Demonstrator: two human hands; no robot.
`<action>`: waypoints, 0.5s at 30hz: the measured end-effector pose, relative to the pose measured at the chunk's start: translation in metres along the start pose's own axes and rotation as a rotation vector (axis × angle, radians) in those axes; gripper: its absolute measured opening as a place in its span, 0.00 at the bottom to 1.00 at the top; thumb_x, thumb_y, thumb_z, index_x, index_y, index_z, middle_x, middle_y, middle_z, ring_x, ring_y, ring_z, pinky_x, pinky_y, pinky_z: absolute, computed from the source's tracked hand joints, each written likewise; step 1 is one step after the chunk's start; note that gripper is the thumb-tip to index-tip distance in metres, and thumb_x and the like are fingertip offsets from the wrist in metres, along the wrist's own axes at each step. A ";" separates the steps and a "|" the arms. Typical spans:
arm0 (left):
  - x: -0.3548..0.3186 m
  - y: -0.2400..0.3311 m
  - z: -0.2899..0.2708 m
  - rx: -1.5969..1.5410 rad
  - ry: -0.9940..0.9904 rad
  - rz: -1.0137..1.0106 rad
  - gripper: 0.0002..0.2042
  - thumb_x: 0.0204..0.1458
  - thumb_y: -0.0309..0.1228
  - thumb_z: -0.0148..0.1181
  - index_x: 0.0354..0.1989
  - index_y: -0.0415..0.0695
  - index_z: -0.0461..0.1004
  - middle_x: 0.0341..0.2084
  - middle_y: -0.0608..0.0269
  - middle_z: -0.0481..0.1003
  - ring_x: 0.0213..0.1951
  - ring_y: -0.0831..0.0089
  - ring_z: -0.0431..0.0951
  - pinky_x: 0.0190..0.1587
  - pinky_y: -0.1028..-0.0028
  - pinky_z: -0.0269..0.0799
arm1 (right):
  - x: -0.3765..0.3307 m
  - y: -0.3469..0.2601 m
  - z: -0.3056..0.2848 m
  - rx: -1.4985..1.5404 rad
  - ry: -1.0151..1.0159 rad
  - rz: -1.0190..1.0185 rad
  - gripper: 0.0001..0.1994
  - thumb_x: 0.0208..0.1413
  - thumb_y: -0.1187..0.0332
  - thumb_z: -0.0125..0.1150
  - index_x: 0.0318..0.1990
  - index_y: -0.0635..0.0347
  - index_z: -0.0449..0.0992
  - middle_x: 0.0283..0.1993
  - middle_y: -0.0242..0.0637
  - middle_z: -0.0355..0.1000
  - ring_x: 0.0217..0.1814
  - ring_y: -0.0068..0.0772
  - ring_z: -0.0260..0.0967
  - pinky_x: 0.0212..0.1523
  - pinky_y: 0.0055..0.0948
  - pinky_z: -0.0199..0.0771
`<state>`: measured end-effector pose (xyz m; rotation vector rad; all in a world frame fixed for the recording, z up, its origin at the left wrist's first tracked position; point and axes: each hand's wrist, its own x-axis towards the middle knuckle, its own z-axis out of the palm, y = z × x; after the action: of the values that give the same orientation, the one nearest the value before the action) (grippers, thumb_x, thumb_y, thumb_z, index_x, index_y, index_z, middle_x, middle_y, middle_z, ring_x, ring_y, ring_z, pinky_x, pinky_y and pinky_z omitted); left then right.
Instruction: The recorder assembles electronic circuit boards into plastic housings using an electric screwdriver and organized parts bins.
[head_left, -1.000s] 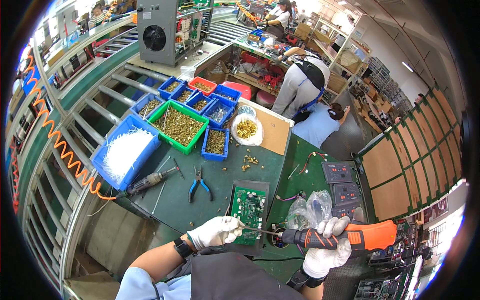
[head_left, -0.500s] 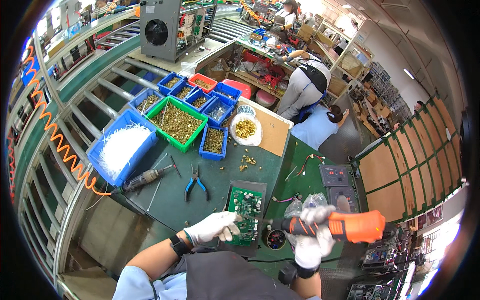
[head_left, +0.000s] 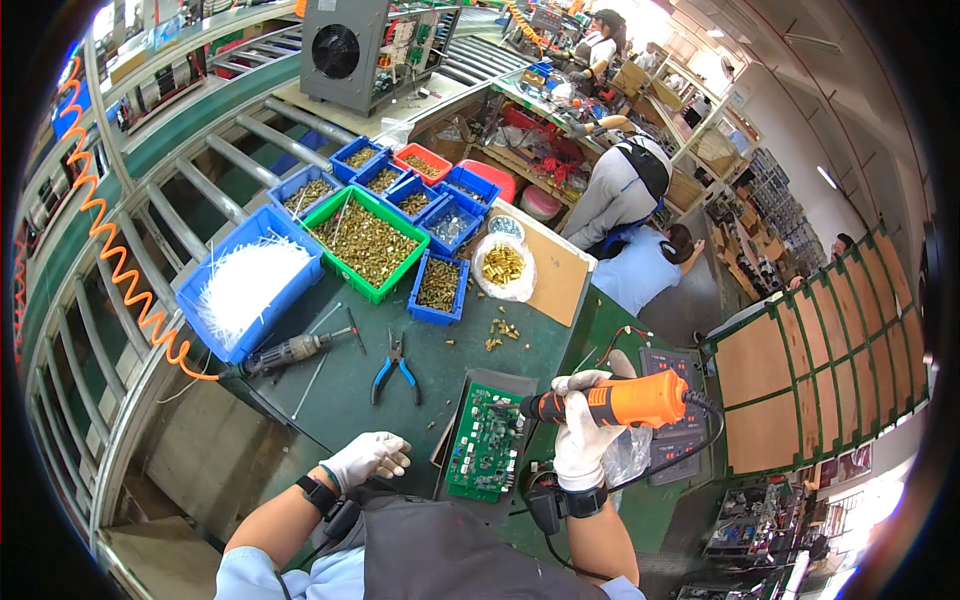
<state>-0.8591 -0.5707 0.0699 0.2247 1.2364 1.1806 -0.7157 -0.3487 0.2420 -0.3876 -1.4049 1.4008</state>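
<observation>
My right hand (head_left: 582,430), in a white glove, is wrapped round an orange and black electric screwdriver (head_left: 648,399) with a cord at its rear. The tool lies nearly level, its black nose over the upper right edge of a green circuit board (head_left: 484,445). The board rests on a dark tray (head_left: 520,383); I cannot make out whether the bit touches it. My left hand (head_left: 368,461), also gloved, hovers left of the board with fingers loosely apart and nothing visible in them. Beyond it lie blue-handled pliers (head_left: 396,372).
A green bin (head_left: 375,289) of brass fittings, several small blue bins and a blue bin of white strips (head_left: 190,309) stand farther back. A second power driver (head_left: 285,354) lies at left on an orange coiled hose (head_left: 130,290). Two co-workers (head_left: 640,270) bend and crouch ahead.
My left hand has drawn back leftward from the circuit board. My right hand has carried the electric screwdriver left and upward, its nose now at the board's edge.
</observation>
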 end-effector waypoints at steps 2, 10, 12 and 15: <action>0.001 -0.001 0.000 -0.006 0.010 0.000 0.20 0.61 0.43 0.51 0.48 0.36 0.70 0.34 0.61 0.77 0.31 0.79 0.75 0.34 0.80 0.73 | 0.001 -0.003 0.005 -0.003 0.006 0.022 0.34 0.46 0.83 0.56 0.63 0.61 0.53 0.36 0.35 0.69 0.34 0.30 0.69 0.41 0.39 0.75; 0.015 0.002 0.002 0.079 0.062 0.000 0.19 0.60 0.42 0.51 0.48 0.38 0.71 0.34 0.62 0.77 0.32 0.78 0.75 0.35 0.79 0.72 | -0.006 -0.002 0.007 -0.092 -0.061 0.025 0.32 0.45 0.84 0.54 0.60 0.59 0.55 0.36 0.36 0.68 0.35 0.30 0.70 0.42 0.38 0.76; 0.029 0.005 0.006 0.153 0.101 0.033 0.17 0.59 0.40 0.53 0.48 0.38 0.71 0.33 0.62 0.77 0.32 0.79 0.75 0.34 0.79 0.72 | -0.002 0.002 0.005 -0.191 -0.127 0.053 0.28 0.46 0.85 0.55 0.56 0.57 0.58 0.35 0.36 0.68 0.35 0.29 0.69 0.42 0.37 0.76; 0.051 0.027 0.022 0.429 0.220 0.164 0.15 0.56 0.36 0.55 0.46 0.40 0.72 0.33 0.60 0.77 0.33 0.75 0.76 0.35 0.75 0.72 | 0.011 0.004 0.017 -0.047 -0.066 0.153 0.26 0.44 0.87 0.56 0.51 0.56 0.60 0.32 0.35 0.69 0.33 0.26 0.70 0.38 0.31 0.76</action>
<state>-0.8635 -0.5093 0.0660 0.5340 1.6877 1.0877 -0.7356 -0.3477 0.2476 -0.4924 -1.4898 1.5177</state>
